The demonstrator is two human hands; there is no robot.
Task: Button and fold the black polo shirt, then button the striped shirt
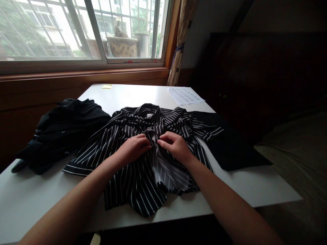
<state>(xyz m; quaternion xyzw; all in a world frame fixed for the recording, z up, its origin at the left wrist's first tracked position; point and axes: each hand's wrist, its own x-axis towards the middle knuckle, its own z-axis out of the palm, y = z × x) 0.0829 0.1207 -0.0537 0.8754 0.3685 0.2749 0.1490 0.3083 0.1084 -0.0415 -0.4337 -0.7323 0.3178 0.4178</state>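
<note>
A black shirt with white stripes [138, 177] lies spread and rumpled on the white table [143, 93], its collar towards the window and its front partly open, showing the paler inside. My left hand [136, 146] is closed on the left front edge, fingers curled into the cloth. Opposite it, my right hand [175, 146] pinches the other front edge between thumb and fingers. A narrow gap with the shirt's opening lies between the two hands. Just what the fingertips hold beyond the cloth edges is too dark to tell.
Crumpled dark clothing [68, 129] is heaped at the left. A flat black garment [230, 146] lies at the right, partly under the striped sleeve. Printed sheets [185, 96] and a yellow note [106, 86] lie at the far edge, below the window [127, 61].
</note>
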